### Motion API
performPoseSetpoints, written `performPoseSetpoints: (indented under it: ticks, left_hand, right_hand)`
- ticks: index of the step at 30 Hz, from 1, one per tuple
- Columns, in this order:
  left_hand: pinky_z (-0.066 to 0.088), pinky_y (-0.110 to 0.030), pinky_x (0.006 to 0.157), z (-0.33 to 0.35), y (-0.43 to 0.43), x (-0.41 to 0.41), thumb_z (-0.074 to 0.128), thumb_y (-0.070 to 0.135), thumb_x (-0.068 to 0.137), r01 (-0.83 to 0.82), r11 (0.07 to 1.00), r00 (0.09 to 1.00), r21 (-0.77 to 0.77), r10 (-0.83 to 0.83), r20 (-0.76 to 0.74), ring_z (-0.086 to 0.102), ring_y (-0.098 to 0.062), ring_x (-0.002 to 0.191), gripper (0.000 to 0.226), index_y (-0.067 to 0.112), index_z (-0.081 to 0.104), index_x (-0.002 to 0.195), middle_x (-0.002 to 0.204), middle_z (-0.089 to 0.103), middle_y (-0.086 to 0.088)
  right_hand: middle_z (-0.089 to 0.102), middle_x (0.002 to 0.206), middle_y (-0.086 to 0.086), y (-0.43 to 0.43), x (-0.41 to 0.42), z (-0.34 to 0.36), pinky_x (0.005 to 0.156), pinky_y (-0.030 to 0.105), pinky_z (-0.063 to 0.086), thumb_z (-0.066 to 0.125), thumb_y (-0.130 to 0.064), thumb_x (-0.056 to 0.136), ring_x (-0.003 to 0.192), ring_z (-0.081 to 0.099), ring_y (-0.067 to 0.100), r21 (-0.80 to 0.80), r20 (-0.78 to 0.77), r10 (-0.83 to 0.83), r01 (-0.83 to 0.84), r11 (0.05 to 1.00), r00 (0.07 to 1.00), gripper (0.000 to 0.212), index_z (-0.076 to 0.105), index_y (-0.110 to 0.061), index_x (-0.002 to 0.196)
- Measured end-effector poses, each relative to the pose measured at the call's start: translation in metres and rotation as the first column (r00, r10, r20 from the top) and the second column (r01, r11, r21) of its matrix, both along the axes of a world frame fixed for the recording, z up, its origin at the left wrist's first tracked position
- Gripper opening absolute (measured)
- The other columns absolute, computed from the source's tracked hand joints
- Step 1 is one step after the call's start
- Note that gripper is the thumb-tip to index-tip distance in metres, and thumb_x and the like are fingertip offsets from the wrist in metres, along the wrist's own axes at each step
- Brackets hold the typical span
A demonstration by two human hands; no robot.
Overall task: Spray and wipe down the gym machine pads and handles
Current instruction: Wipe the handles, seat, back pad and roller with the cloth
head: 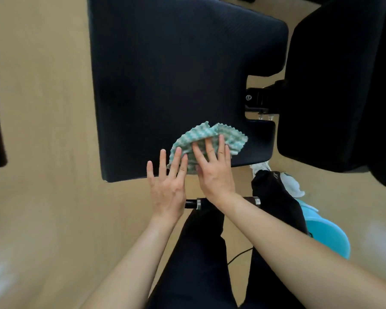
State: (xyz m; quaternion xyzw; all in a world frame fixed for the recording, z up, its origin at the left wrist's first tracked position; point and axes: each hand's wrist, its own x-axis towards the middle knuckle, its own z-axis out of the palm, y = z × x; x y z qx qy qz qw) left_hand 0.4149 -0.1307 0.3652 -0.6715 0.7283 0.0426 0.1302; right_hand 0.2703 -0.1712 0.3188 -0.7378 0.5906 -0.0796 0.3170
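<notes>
A large dark seat pad (176, 74) fills the upper middle of the head view. On its near right part lies a crumpled green-and-white cloth (212, 136). My right hand (214, 172) presses flat on the cloth with straight fingers. My left hand (168, 184) lies beside it with spread fingers, its fingertips on the cloth's left edge and the pad's near edge. A second dark pad (343, 85) stands at the right. A short black handle with a chrome ring (195, 204) pokes out below my hands.
A black metal bracket with bolts (261, 100) joins the two pads. A light blue container (328, 233) and a white cloth (292, 182) sit on the tan floor at the right, by my dark trouser legs. A dark object edges the far left.
</notes>
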Motion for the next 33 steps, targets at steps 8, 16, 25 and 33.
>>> performPoseSetpoints:
  ticks: [8, 16, 25, 33]
  left_hand:
    - [0.03, -0.061, 0.119, 0.027, 0.01, 0.089, 0.06, 0.024, 0.101, -0.13, 0.974, 0.991, -0.185, 0.136, 0.017, 0.039, -0.037, 0.149, 0.046, 0.016, 0.059, 0.145, 0.16, 0.047, -0.007]
    - [0.042, -0.049, 0.113, 0.013, -0.03, 0.05, 0.063, 0.03, 0.1, 0.119, 0.982, 0.963, -0.144, -0.15, -0.224, 0.049, -0.034, 0.14, 0.047, 0.014, 0.059, 0.145, 0.15, 0.057, -0.011]
    - [0.028, -0.048, 0.126, -0.001, -0.023, 0.039, 0.056, 0.033, 0.107, 0.21, 0.973, 0.961, -0.096, -0.223, -0.163, 0.037, -0.031, 0.152, 0.048, 0.014, 0.053, 0.151, 0.162, 0.043, -0.01]
    - [0.028, -0.054, 0.124, 0.027, 0.02, 0.136, 0.057, 0.018, 0.107, -0.016, 0.99, 0.998, -0.139, 0.008, -0.059, 0.032, -0.033, 0.154, 0.053, 0.011, 0.042, 0.157, 0.166, 0.034, -0.014]
  right_hand:
    - [0.037, 0.165, 0.008, -0.01, 0.092, 0.014, 0.125, 0.062, 0.014, 0.062, -0.034, 0.101, 0.155, 0.014, 0.049, -0.253, 0.133, 0.197, -0.159, 0.954, 0.971, 0.054, 0.048, -0.029, 0.153]
    - [0.036, 0.165, 0.009, 0.006, 0.028, 0.001, 0.125, 0.049, 0.027, 0.056, -0.044, 0.097, 0.154, 0.03, 0.032, -0.167, 0.167, -0.003, 0.032, 0.985, 0.986, 0.065, 0.045, -0.018, 0.155]
    - [0.048, 0.152, 0.02, 0.026, -0.003, -0.009, 0.113, 0.063, 0.038, 0.083, -0.02, 0.082, 0.143, 0.042, 0.043, -0.179, 0.152, -0.063, 0.09, 0.98, 0.986, 0.06, 0.063, -0.009, 0.137]
    - [0.046, 0.159, 0.015, -0.001, 0.099, 0.015, 0.123, 0.063, 0.022, 0.079, -0.024, 0.086, 0.151, 0.035, 0.041, -0.346, 0.22, 0.286, -0.2, 0.917, 0.933, 0.053, 0.066, -0.018, 0.137]
